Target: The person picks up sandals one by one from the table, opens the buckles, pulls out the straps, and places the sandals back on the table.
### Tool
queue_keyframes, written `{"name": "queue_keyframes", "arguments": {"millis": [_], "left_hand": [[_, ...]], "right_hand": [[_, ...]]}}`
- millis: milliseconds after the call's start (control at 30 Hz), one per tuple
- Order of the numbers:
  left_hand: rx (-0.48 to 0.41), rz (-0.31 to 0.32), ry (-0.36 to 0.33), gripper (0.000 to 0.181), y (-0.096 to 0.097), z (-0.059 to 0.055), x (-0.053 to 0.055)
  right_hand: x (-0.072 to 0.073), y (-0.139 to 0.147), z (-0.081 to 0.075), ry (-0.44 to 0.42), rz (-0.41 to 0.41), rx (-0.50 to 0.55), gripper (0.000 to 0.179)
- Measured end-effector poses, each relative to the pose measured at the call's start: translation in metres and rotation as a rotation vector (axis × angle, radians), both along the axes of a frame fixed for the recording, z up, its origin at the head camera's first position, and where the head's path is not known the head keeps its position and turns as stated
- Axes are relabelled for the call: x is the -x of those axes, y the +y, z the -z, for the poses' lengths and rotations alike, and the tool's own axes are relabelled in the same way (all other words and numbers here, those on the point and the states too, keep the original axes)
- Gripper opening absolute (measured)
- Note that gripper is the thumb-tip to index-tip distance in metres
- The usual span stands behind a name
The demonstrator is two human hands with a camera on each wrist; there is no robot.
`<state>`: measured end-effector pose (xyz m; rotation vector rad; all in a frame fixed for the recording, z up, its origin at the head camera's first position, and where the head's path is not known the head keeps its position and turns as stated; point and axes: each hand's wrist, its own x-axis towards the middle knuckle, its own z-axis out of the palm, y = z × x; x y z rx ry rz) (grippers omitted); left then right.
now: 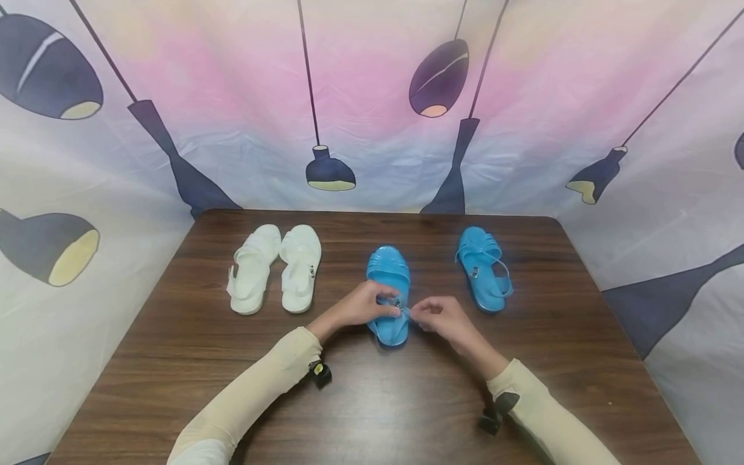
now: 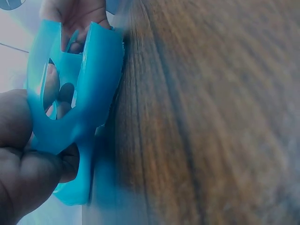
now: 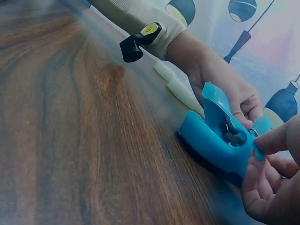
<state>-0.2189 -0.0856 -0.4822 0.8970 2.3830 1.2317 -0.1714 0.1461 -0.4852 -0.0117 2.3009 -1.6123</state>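
Note:
A blue jelly sandal (image 1: 388,263) lies in the middle of the table, toe pointing away from me. My left hand (image 1: 361,303) grips it from the left, thumb and fingers around the side and straps near a small metal buckle (image 1: 398,301). On the other side, my right hand (image 1: 446,318) pinches the end of the sandal's ankle strap (image 3: 262,123) between thumb and forefinger, close to the buckle. The left wrist view shows the sandal's heel (image 2: 101,70) near the tabletop, with left fingers partly hidden behind the straps. Whether the strap passes through the buckle I cannot tell.
Another blue sandal (image 1: 481,274) stands to the right, its ankle strap looped outward. Two white sandals (image 1: 253,271) sit side by side at the left. All rest on a dark wooden table (image 1: 360,413), with a lamp-patterned cloth (image 1: 372,84) hanging behind its far edge.

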Motion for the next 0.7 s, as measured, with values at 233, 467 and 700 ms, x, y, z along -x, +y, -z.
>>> {"name": "queue_keyframes", "arguments": {"millis": [233,467,700], "left_hand": [[-0.007,-0.011,-0.016,0.029,-0.0001,-0.0006,-0.0009],[-0.001,-0.004,0.0,0.031,-0.0016,-0.0002,-0.0018],[-0.013,0.016,0.039,0.028,-0.0001,0.0015,-0.0018]], "right_hand": [[0.0008,-0.0052,-0.0024,0.036,0.0,-0.02,0.015],[0.0017,-0.0062,-0.0017,-0.024,0.014,0.018,0.02],[0.0005,-0.0043,-0.0021,0.017,-0.009,0.023,0.017]]}}
